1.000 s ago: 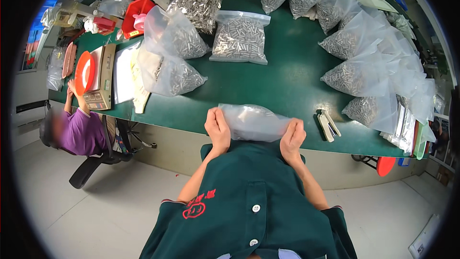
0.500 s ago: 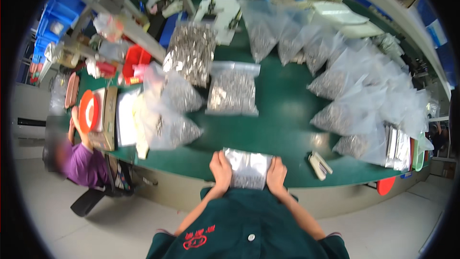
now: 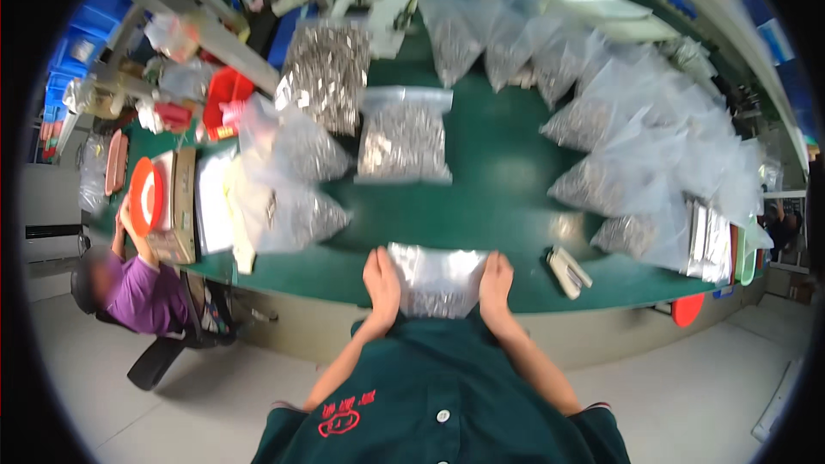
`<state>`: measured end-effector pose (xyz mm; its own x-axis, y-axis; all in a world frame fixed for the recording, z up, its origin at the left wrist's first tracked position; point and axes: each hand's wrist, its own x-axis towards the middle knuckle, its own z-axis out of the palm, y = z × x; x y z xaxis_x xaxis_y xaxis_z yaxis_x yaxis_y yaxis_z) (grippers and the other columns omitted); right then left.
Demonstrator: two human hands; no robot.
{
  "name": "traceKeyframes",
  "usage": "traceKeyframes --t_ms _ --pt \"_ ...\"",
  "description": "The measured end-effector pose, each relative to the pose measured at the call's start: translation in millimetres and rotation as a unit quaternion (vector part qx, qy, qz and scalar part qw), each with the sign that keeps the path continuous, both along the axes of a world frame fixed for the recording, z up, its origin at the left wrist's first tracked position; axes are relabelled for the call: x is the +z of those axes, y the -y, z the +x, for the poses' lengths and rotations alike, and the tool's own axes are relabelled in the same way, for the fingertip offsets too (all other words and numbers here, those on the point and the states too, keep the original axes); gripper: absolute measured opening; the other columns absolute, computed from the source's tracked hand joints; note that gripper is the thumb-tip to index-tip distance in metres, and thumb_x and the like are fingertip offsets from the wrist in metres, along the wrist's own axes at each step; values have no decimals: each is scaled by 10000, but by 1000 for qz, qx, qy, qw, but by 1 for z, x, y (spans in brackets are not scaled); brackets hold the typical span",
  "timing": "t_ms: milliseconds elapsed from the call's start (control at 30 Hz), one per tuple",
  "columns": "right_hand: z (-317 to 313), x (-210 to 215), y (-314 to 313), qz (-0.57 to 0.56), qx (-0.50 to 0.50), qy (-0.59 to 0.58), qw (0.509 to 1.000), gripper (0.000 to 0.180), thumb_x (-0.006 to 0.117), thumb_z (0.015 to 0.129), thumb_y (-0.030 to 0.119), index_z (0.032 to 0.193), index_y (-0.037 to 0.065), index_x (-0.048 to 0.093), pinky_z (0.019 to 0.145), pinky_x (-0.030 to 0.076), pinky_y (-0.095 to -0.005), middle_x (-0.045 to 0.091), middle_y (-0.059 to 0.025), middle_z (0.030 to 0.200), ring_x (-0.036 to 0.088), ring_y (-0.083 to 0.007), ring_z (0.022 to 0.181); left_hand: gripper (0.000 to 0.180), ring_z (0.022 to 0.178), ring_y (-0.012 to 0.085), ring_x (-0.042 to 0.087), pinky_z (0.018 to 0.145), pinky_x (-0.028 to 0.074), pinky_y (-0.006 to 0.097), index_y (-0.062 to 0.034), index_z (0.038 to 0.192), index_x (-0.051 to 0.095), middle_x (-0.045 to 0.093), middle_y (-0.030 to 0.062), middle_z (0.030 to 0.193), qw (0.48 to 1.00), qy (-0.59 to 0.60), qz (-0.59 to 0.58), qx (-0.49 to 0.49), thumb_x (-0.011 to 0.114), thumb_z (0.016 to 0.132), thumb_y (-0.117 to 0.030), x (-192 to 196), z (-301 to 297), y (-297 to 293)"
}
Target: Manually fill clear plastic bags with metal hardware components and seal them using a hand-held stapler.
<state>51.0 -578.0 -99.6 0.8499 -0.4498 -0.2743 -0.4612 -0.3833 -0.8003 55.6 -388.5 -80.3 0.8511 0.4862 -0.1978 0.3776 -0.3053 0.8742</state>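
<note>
I hold a clear plastic bag of small silvery metal parts at the near edge of the green table, right in front of my chest. My left hand presses flat against the bag's left side and my right hand against its right side, so the bag sits squeezed between my two palms, fingers stretched along its edges and pointing away from me. The bag rests partly on the table edge and partly over my dark green shirt. Just to the right of my right hand lies a stapler on the table. Farther out, in the middle of the table, a flat sealed bag of parts lies on its own, and beyond it to the left stands a bigger heap of metal parts. Two bulging bags sit to the left of my hands, near a cardboard box. Along the right side a long row of filled bags curves from far to near. On the far left a person in a purple top sits below the table edge, one hand raised to an orange disc by the box. Red bins stand on the far left of the table.
</note>
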Motion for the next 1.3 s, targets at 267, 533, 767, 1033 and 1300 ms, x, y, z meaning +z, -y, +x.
traceKeyframes --t_ms 267,533,767,1033,1300 --pt "3 -12 -19 -71 -33 5 997 394 383 945 258 762 -59 528 628 391 -492 558 -267 714 531 -445 694 346 593 294 423 579 358 398 58 757 467 473 193 649 999 -12 48 -2 375 957 -209 -22 0 9" --pt "-3 -19 -21 -7 -48 17 999 367 383 957 217 734 -54 493 541 342 -461 497 -257 635 460 -416 573 343 549 340 409 550 346 416 48 739 454 465 211 629 999 -26 44 -15 370 962 -200 -25 -7 8" --pt "-1 -19 -20 27 -55 41 997 368 381 960 212 712 -50 456 518 318 -443 454 -239 600 414 -379 526 357 583 179 358 558 341 351 40 735 440 413 116 613 998 -33 30 -35 352 975 -209 -25 -3 6" --pt "-1 -21 -19 38 -53 24 998 353 387 960 217 762 -59 484 569 359 -407 490 -207 653 425 -302 579 350 593 181 369 571 357 345 41 751 457 436 122 628 999 -12 26 -43 359 974 -211 -30 -3 2" --pt "1 -24 -19 -25 -47 49 997 361 392 946 228 738 -43 506 586 370 -505 546 -264 692 521 -447 663 345 607 358 495 590 386 429 59 779 493 519 239 684 998 22 49 -40 372 961 -208 -31 -1 2"
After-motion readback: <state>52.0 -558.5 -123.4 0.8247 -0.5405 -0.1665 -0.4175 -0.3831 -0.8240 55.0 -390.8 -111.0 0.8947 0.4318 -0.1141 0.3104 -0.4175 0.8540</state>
